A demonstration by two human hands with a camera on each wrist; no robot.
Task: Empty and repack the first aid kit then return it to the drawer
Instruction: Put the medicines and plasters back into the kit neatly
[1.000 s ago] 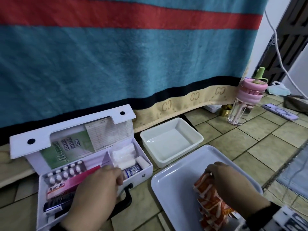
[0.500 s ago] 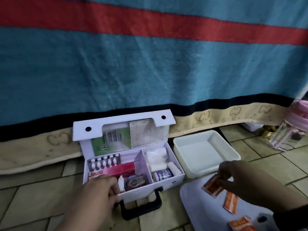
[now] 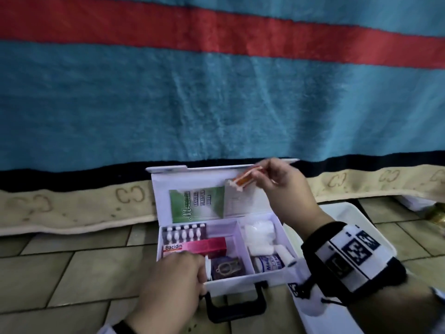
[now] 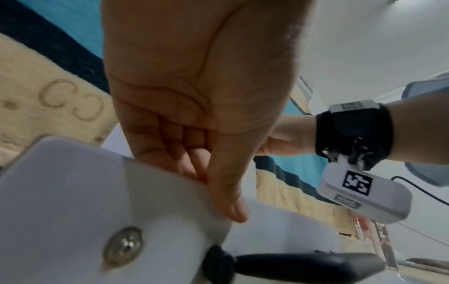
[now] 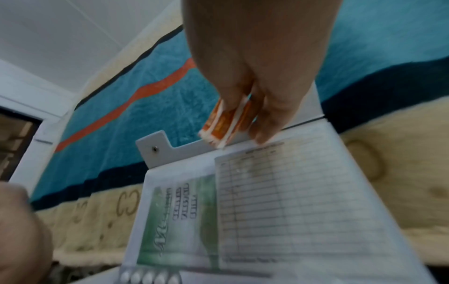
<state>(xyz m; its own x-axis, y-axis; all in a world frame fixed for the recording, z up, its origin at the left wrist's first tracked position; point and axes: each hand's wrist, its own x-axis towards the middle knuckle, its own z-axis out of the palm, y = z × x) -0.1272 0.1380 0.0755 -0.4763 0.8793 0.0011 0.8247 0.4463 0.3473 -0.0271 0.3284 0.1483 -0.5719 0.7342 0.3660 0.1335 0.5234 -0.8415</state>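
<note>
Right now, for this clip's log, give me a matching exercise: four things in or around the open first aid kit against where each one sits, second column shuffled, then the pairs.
Things:
1. orange sachets
2. Bacidin box
3. white gauze rolls
4. green leaflet

Places:
A. right compartment of the first aid kit
B. inside the raised lid
C. pinched in the right hand
D. left compartment, just beyond the left hand

Pairs: 1-C, 2-D, 3-A, 4-B
</note>
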